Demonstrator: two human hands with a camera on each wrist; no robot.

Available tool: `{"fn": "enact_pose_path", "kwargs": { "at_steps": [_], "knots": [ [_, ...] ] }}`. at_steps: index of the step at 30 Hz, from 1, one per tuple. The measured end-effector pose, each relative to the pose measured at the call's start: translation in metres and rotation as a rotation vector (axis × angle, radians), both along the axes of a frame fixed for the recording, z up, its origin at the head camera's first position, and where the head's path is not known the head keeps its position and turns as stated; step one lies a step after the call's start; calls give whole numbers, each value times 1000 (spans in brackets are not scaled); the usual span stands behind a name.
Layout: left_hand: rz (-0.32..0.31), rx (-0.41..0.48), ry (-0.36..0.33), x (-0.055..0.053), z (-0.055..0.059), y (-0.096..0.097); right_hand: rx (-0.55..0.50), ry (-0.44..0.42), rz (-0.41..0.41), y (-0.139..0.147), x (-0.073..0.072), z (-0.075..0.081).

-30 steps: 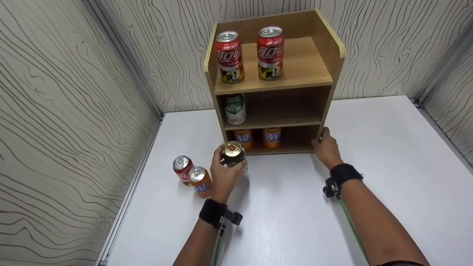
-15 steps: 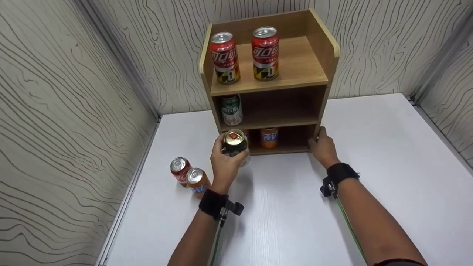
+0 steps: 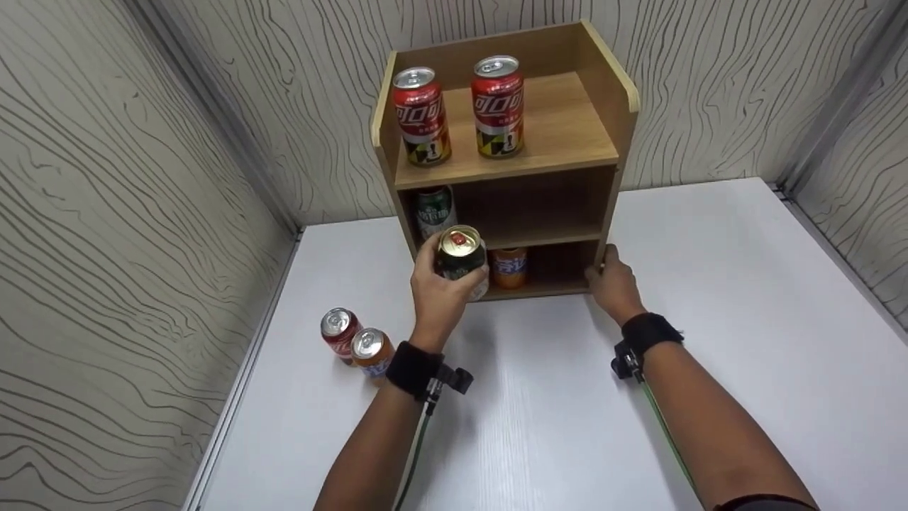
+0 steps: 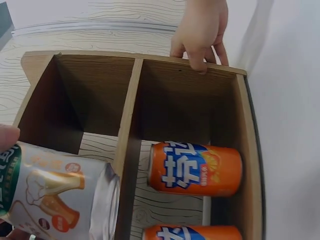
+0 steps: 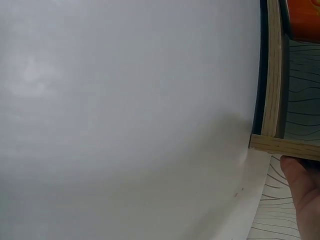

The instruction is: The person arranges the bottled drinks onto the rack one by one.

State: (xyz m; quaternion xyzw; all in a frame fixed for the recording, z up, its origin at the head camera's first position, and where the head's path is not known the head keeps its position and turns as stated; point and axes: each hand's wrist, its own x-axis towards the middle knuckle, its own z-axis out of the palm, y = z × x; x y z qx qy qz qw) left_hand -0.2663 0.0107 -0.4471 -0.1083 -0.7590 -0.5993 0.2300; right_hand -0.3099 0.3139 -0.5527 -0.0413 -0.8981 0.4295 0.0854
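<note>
Green-and-white can (image 3: pixel 457 262) seemed stiff, slick, best held mid-body; left hand (image 3: pixel 438 297) curled round it, right hand (image 3: pixel 616 285) apparently pinching shelf (image 3: pixel 567 128).

Shelved green can (image 3: pixel 433 207): btm mostly hidden behind L hand (image 3: pixel 438 298).

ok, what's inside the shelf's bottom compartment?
Left wrist view: one orange can, plus a second can, cut off by the frame. Head view: left hand and green-and-white can cover its left end; anything else there is hidden.
</note>
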Motion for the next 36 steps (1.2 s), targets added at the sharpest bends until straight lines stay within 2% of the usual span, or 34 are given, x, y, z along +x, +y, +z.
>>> {"fn": "enact_pose_path", "kwargs": {
  "at_steps": [7, 17, 25, 36],
  "knots": [
    [-16, 16, 10, -7, 12, 8, -20, -14, -5, 1, 1, 2],
    [-4, -59, -25, -21, 29, 21, -13, -3, -13, 2, 1, 1],
    [-36, -13, -30, -32, 33, 33, -6, -15, -9, 0, 2, -1],
    [-27, -74, -81, -44, 38, 51, -25, 2, -12, -2, 2, 1]
  ]
}}
